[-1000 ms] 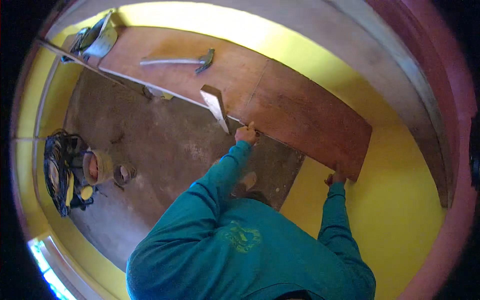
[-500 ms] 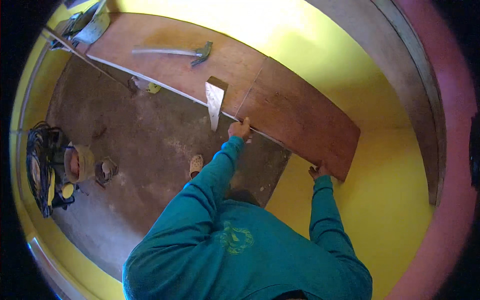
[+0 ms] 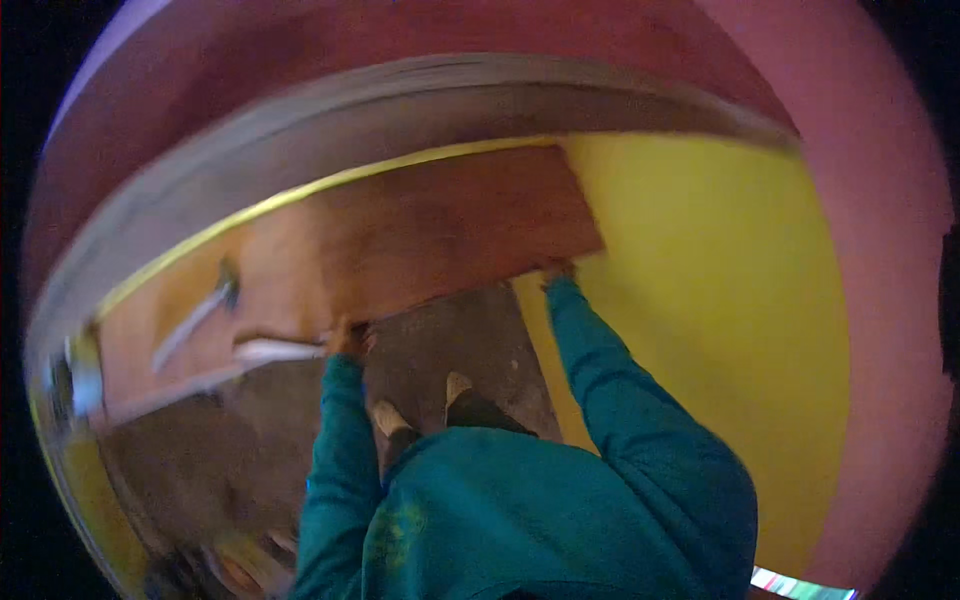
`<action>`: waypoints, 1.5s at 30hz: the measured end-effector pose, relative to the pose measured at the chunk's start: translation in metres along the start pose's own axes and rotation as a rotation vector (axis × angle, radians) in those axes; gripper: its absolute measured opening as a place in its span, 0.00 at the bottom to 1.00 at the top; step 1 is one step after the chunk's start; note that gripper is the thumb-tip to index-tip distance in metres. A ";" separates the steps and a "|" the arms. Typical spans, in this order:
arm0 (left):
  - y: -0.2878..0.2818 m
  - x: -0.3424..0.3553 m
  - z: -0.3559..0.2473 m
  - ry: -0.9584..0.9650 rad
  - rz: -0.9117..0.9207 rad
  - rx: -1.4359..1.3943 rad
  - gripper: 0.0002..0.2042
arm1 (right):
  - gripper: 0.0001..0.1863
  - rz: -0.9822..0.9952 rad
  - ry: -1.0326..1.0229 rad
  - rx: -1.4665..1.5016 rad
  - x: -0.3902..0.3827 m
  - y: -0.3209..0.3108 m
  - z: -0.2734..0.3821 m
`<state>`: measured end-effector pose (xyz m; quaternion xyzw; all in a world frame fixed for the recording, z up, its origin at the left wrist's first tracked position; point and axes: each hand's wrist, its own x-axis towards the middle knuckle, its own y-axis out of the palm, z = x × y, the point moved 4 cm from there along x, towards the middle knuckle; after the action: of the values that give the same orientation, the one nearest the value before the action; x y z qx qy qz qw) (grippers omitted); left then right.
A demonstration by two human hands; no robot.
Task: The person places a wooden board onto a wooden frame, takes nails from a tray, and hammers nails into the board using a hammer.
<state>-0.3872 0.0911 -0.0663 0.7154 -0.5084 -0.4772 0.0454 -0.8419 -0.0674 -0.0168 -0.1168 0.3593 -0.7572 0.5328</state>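
Note:
A long reddish-brown wooden board (image 3: 455,225) runs along the yellow wall, like a shelf or benchtop. My left hand (image 3: 348,342) grips its front edge near the middle, fingers bent over it, partly smeared by motion. Farther right, my right hand (image 3: 558,270) is closed on the front edge close to the board's right end; its finger details are blurred. Just left of my left hand, a pale tapered piece (image 3: 282,350) juts along the edge. A claw hammer (image 3: 196,322) lies on the board's left part.
The yellow wall (image 3: 715,290) stands close on my right. A greyish beam or ledge (image 3: 420,105) curves above the board. My feet in clogs (image 3: 458,386) stand on the dark floor (image 3: 250,450). A blurred pale container (image 3: 85,375) sits at the board's far left end.
My view has swung round to the right, so the board now lies more level across it. Both hands stay at the board's front edge. The hammer remains on the board.

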 end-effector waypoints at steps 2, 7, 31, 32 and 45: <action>-0.029 -0.002 -0.001 0.041 0.073 -0.068 0.24 | 0.29 -0.119 -0.228 -0.134 -0.008 0.008 0.012; -0.010 0.007 -0.019 0.065 0.022 0.121 0.18 | 0.30 -0.184 0.131 0.124 0.023 0.002 -0.025; -0.102 -0.194 -0.042 0.056 -0.405 1.593 0.18 | 0.32 0.281 -0.927 -0.224 -0.151 0.167 0.184; -0.138 -0.192 -0.063 0.032 -0.551 1.743 0.18 | 0.32 0.305 -0.952 -0.238 -0.160 0.192 0.203; -0.198 -0.093 -0.325 0.638 -1.003 2.089 0.28 | 0.26 0.107 -0.950 -0.852 -0.182 0.263 0.237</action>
<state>-0.0171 0.1214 0.0598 0.6109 -0.2806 0.3994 -0.6233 -0.4458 -0.0505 0.0145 -0.6231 0.3588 -0.3859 0.5780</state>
